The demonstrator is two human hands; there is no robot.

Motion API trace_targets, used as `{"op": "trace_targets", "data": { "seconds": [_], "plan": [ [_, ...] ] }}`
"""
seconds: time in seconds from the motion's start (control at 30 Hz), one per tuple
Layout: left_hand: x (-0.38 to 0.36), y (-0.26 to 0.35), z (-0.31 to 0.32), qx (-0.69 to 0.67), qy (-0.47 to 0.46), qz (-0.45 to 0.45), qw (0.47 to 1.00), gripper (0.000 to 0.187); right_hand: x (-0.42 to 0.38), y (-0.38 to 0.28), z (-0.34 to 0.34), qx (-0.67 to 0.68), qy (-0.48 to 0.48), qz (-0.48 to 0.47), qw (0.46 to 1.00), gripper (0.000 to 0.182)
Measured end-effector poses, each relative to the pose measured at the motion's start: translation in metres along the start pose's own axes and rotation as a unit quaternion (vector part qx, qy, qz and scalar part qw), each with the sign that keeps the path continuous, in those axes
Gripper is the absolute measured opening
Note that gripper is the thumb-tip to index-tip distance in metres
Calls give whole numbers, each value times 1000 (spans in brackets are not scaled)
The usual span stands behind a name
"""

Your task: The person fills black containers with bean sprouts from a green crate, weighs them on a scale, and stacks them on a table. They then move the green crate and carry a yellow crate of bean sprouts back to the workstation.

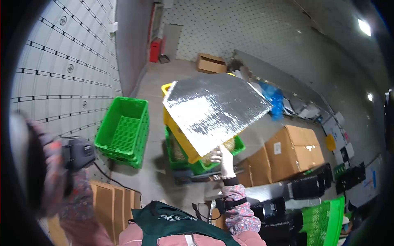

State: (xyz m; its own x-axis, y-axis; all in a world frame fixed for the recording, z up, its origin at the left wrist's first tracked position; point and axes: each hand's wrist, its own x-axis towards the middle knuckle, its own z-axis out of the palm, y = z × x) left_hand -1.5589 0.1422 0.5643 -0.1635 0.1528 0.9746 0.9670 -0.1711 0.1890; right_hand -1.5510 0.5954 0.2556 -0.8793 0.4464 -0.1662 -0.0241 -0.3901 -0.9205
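Note:
A large silver foil sheet (217, 106) lies tilted over a yellow crate (180, 137), hiding most of its inside. My right hand (223, 159), in a white glove, pinches the sheet's near corner with curled fingers. Under the yellow crate stands a green crate (174, 164) with pale, straw-coloured contents partly showing. My left hand (39, 164) is raised close to the camera at the far left, smeared and cut by the dark lens edge. Its fingers cannot be made out. A dark device (78, 152) sits at the left wrist, near the white wall.
Stacked green crates (123, 127) stand left of the yellow one. Cardboard boxes (293, 153) are at the right, with folded cardboard (113, 205) at lower left. Black trays (283, 225) and a green basket (322, 223) fill the lower right. An open carton (211, 63) is farther back.

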Motion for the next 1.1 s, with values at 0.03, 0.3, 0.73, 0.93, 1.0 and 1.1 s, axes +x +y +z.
{"op": "trace_targets", "data": {
  "seconds": [0.03,0.3,0.73,0.93,1.0,1.1],
  "plan": [
    [-32,-17,10,42,45,-116,991,50,12,2,5,1,4,-7,1000,27],
    [-176,-217,204,-110,5,-596,796,35,28,-33,18,-79,-51,-6,996,26],
    [-181,-169,195,-30,219,-611,761,31,34,13,-9,-211,-378,74,898,25],
    [-214,-22,3,60,419,-493,760,28,21,42,42,-243,-473,132,836,21],
    [-236,43,-50,182,450,-494,721,26,24,66,47,-256,-485,116,828,21],
    [-259,161,-115,251,493,-547,628,17,22,91,58,-309,-519,88,792,19]
  ]
}}
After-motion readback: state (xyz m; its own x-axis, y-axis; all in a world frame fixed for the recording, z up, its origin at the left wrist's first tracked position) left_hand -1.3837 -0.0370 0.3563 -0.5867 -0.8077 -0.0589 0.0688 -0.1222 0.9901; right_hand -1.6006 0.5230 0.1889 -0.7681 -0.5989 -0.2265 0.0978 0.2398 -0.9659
